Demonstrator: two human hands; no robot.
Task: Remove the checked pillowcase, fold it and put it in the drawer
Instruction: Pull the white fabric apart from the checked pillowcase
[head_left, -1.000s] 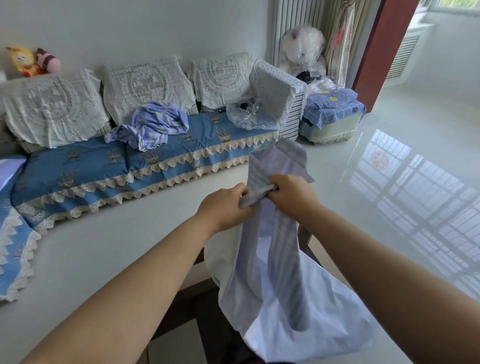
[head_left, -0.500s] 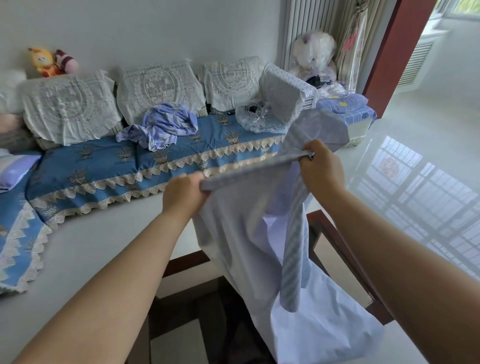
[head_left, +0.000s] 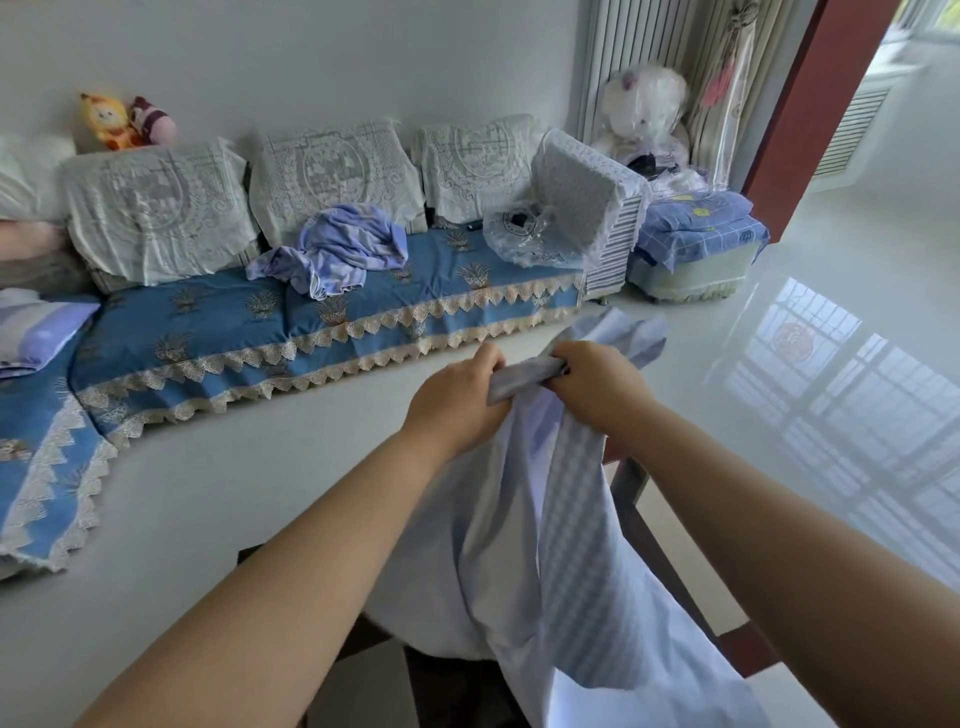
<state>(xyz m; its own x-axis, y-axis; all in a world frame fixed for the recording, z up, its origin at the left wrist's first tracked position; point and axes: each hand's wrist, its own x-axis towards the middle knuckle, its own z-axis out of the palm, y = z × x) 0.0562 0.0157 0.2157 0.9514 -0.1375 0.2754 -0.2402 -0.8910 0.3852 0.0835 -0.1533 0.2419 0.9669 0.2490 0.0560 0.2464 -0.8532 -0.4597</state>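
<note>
The pale blue checked pillowcase (head_left: 576, 530) hangs in front of me, bunched at its top edge. My left hand (head_left: 457, 397) grips that top edge from the left. My right hand (head_left: 597, 384) grips it from the right, with the two hands close together. A corner of the cloth sticks up behind my right hand. The lower part of the pillowcase drapes down over a white pillow (head_left: 415, 618) and a dark wooden frame (head_left: 670, 566). No drawer is in view.
A sofa with a blue lace-edged cover (head_left: 291, 317) runs along the wall, with a crumpled striped cloth (head_left: 343, 247) on it. A covered fan (head_left: 587, 202) and a blue-covered stool (head_left: 696, 244) stand at its right end. The glossy white floor (head_left: 810, 322) stretches to the right.
My hands, spread apart along the top edge half a second ago, have come back together and moved lower. The pillowcase's top edge is bunched again between them.
</note>
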